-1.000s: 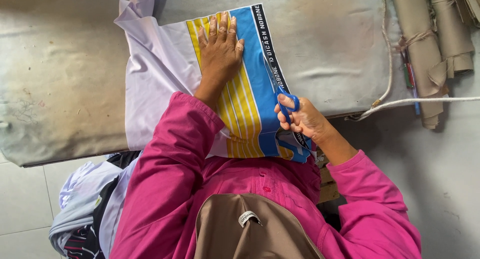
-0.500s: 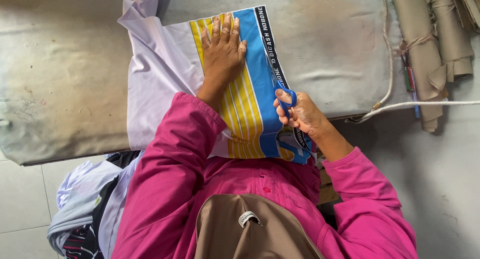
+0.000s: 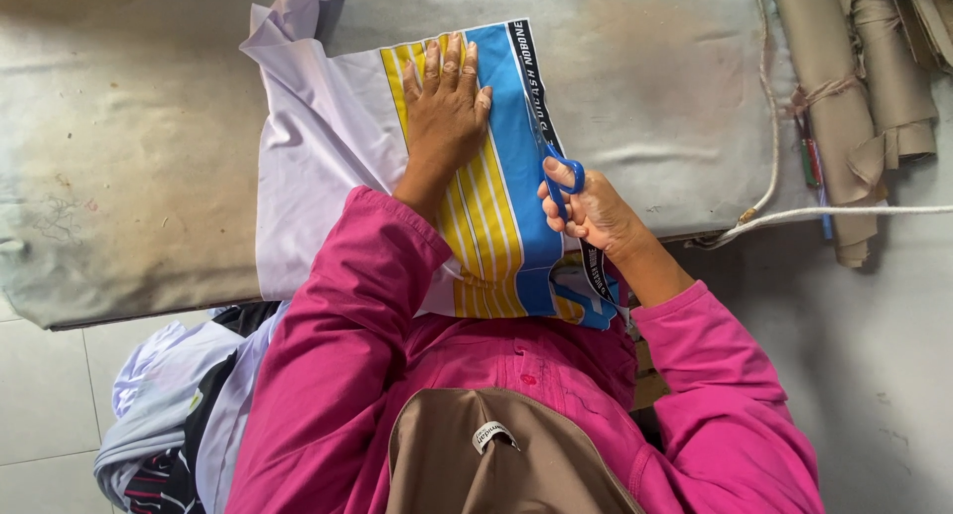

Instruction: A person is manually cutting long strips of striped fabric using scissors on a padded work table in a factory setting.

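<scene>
Bright, even daylight; sharp focus

Fabric (image 3: 496, 177): white, yellow stripes, blue band; scissors (image 3: 559, 172) blue-handled; sleeves (image 3: 338, 355) pink; table (image 3: 129, 127) perhaps grey.

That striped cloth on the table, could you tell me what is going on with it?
A person in a pink top has the striped cloth spread on a grey padded table. The left hand lies flat on its yellow stripes, pinning it. The right hand holds blue-handled scissors at the cloth's blue band, beside its dark edge strip. Rolled brown paper lies at the side.
</scene>
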